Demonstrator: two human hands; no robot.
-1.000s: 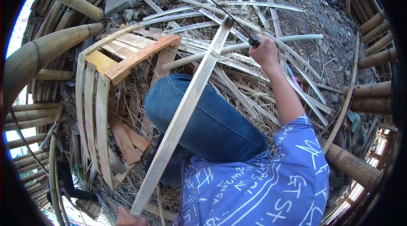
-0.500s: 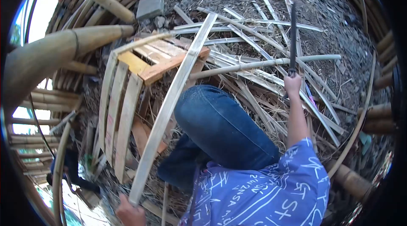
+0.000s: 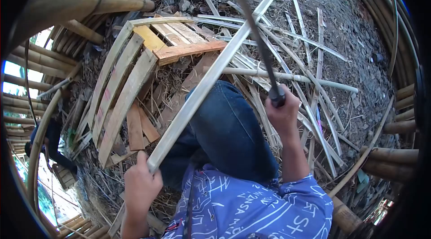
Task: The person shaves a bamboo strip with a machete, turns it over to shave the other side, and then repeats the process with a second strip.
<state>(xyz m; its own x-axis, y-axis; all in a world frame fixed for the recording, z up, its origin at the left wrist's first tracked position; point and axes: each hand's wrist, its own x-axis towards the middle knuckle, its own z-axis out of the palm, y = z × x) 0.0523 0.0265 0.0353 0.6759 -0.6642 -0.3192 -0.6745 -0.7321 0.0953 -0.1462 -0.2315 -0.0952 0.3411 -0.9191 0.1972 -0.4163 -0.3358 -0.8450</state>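
In the head view, the left hand (image 3: 142, 184), lower left of centre, has its fingers closed round the near end of a bamboo strip (image 3: 197, 99), which slants up over the knee (image 3: 220, 109), presumably to steady it. Right of centre, the right hand (image 3: 283, 108) grips the handle of a long blade (image 3: 257, 32), likely held clear of the strip for control. The blade's tip is cut off at the top edge; the left fingertips are partly hidden.
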